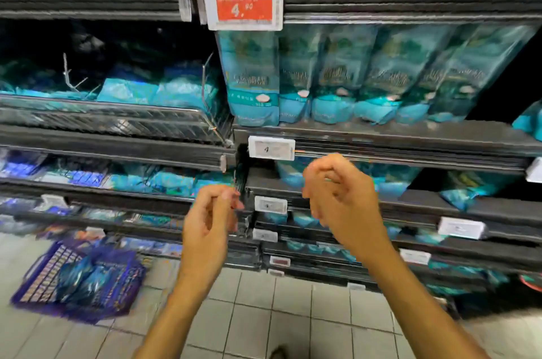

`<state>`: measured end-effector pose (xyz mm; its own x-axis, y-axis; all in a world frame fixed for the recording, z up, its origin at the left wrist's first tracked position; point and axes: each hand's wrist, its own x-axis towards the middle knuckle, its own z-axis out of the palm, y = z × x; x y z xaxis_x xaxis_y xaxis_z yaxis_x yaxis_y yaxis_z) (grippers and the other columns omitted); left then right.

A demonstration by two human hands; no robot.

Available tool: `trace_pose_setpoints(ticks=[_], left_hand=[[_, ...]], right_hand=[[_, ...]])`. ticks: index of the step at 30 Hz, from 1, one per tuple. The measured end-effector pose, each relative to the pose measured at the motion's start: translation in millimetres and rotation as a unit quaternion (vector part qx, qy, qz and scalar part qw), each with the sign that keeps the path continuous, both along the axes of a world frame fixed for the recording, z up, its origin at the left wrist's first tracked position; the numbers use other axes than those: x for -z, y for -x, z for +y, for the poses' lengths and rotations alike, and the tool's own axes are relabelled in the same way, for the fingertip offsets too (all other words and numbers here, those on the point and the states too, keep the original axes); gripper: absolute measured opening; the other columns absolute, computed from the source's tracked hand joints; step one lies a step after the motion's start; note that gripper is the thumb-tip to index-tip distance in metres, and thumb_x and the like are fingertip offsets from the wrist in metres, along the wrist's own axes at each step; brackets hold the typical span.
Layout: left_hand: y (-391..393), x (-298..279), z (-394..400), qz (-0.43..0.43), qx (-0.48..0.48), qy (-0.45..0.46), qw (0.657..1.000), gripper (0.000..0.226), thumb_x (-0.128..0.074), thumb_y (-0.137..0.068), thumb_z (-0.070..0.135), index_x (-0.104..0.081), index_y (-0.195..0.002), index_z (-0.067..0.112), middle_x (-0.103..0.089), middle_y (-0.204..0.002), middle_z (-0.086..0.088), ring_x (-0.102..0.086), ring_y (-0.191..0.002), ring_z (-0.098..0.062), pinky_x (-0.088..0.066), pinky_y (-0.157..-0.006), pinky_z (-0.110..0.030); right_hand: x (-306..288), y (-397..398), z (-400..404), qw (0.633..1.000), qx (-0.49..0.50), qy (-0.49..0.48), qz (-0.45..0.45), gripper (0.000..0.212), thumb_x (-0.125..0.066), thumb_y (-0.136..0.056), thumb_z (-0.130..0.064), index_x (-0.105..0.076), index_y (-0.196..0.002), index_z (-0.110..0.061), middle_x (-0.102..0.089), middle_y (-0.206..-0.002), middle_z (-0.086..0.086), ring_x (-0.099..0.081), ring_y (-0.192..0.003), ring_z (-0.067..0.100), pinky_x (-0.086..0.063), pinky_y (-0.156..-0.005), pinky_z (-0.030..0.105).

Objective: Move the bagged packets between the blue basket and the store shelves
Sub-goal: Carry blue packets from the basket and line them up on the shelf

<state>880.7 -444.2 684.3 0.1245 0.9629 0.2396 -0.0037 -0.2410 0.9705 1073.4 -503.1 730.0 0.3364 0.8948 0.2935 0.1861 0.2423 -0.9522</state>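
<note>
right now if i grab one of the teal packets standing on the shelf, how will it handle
Probably soft, not rigid: the teal packets lean and bulge at the base. Likely slick, since the film looks glossy. The leaning row may slump when one leaves. Both hands, left and right, hold nothing.

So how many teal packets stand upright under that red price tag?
6 teal packets stand side by side on the shelf right of the red price tag; more may hide behind.

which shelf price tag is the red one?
The large price tag on the top shelf edge, above the upright teal packets. Its panel is red-orange and reads 4.00; the other tags lower down are white or grey.
</note>
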Motion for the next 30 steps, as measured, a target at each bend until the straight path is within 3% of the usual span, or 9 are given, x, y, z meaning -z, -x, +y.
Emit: trace_pose_setpoints(ticks=[5, 9, 12, 15, 17, 19, 21, 25, 30], left_hand=[[28.9, 61.5, -41.5, 0.002, -0.002, 0.089, 0.996, 0.034, -0.051, -0.095, 0.041, -0.060, -0.087, 0.009, -0.061, -0.070, 0.002, -0.047, -0.053, -0.007, -0.039, -0.046, -0.018], [59.2, 92.5, -69.5, 0.001, -0.054, 0.155, 0.986, 0.028, -0.050, -0.090, 0.046, -0.060, -0.080, 0.023, -0.063, -0.072, 0.005, -0.047, -0.050, -0.007, -0.033, -0.042, -0.021], [73.9, 108.4, -91.3, 0.010, -0.092, 0.180, 0.979, 0.030, -0.049, -0.091, 0.046, -0.061, -0.084, 0.018, -0.065, -0.077, 0.001, -0.047, -0.050, -0.009, -0.034, -0.041, -0.020], [79.2, 119.5, -115.3, 0.053, -0.116, 0.188, 0.974, 0.026, -0.046, -0.104, 0.029, -0.061, -0.088, 0.015, -0.067, -0.082, -0.002, -0.051, -0.055, -0.009, -0.041, -0.045, -0.017], [80.0, 123.5, -134.5, 0.069, -0.138, 0.209, 0.966, 0.026, -0.043, -0.107, 0.019, -0.062, -0.091, 0.014, -0.067, -0.084, -0.003, -0.053, -0.059, -0.009, -0.044, -0.049, -0.016], [81.7, 124.7, -155.5, 0.080, -0.163, 0.224, 0.957, 0.027, -0.042, -0.108, 0.018, -0.062, -0.091, 0.013, -0.067, -0.085, -0.004, -0.053, -0.060, -0.010, -0.044, -0.050, -0.015], [86.9, 126.4, -179.5, 0.083, -0.196, 0.242, 0.947, 0.028, -0.042, -0.108, 0.018, -0.063, -0.090, 0.015, -0.067, -0.084, -0.003, -0.053, -0.059, -0.011, -0.044, -0.049, -0.016], [114.0, 140.0, -229.2, 0.059, -0.280, 0.305, 0.908, 0.033, -0.042, -0.108, 0.023, -0.066, -0.085, 0.023, -0.067, -0.080, -0.003, -0.053, -0.058, -0.015, -0.041, -0.046, -0.024], [160.5, 154.3, -270.9, 0.024, -0.386, 0.337, 0.858, 0.035, -0.043, -0.107, 0.024, -0.066, -0.082, 0.023, -0.067, -0.078, -0.008, -0.051, -0.052, -0.014, -0.036, -0.044, -0.027]], right_hand=[[69.6, 16.6, -37.9, 0.994, -0.003, 0.095, 0.046, 0.023, -0.062, -0.097, -0.003, -0.064, -0.080, -0.018, -0.060, -0.063, 0.013, -0.049, -0.045, 0.012, -0.038, -0.046, 0.024], [106.5, 26.0, -73.9, 0.984, -0.016, 0.170, 0.058, 0.021, -0.058, -0.097, 0.001, -0.064, -0.083, -0.013, -0.062, -0.063, 0.010, -0.051, -0.045, 0.012, -0.038, -0.043, 0.019], [126.5, 28.5, -102.2, 0.968, -0.048, 0.239, 0.057, 0.027, -0.059, -0.097, 0.000, -0.067, -0.084, -0.023, -0.066, -0.068, 0.004, -0.056, -0.051, 0.008, -0.040, -0.046, 0.016], [141.8, 28.0, -122.4, 0.954, -0.080, 0.288, 0.025, 0.035, -0.059, -0.097, -0.002, -0.067, -0.084, -0.034, -0.070, -0.075, -0.002, -0.061, -0.059, 0.004, -0.042, -0.049, 0.014], [151.9, 29.1, -132.4, 0.945, -0.105, 0.311, 0.011, 0.032, -0.061, -0.097, -0.006, -0.067, -0.085, -0.035, -0.070, -0.080, -0.005, -0.064, -0.066, 0.005, -0.046, -0.052, 0.017], [161.6, 32.7, -137.7, 0.935, -0.130, 0.330, 0.007, 0.027, -0.064, -0.095, -0.005, -0.068, -0.085, -0.031, -0.070, -0.083, -0.005, -0.067, -0.074, 0.012, -0.055, -0.060, 0.032], [168.9, 39.3, -138.2, 0.925, -0.167, 0.341, 0.001, 0.026, -0.067, -0.093, -0.003, -0.068, -0.085, -0.028, -0.070, -0.084, -0.006, -0.068, -0.080, 0.016, -0.058, -0.069, 0.041], [174.8, 70.7, -119.2, 0.908, -0.251, 0.334, -0.027, 0.029, -0.068, -0.090, -0.003, -0.066, -0.081, -0.031, -0.069, -0.077, -0.006, -0.065, -0.069, 0.009, -0.053, -0.061, 0.028], [176.0, 146.8, -73.8, 0.893, -0.315, 0.319, -0.032, 0.017, -0.069, -0.090, -0.006, -0.063, -0.082, -0.019, -0.069, -0.073, 0.000, -0.064, -0.066, 0.013, -0.052, -0.060, 0.033]])
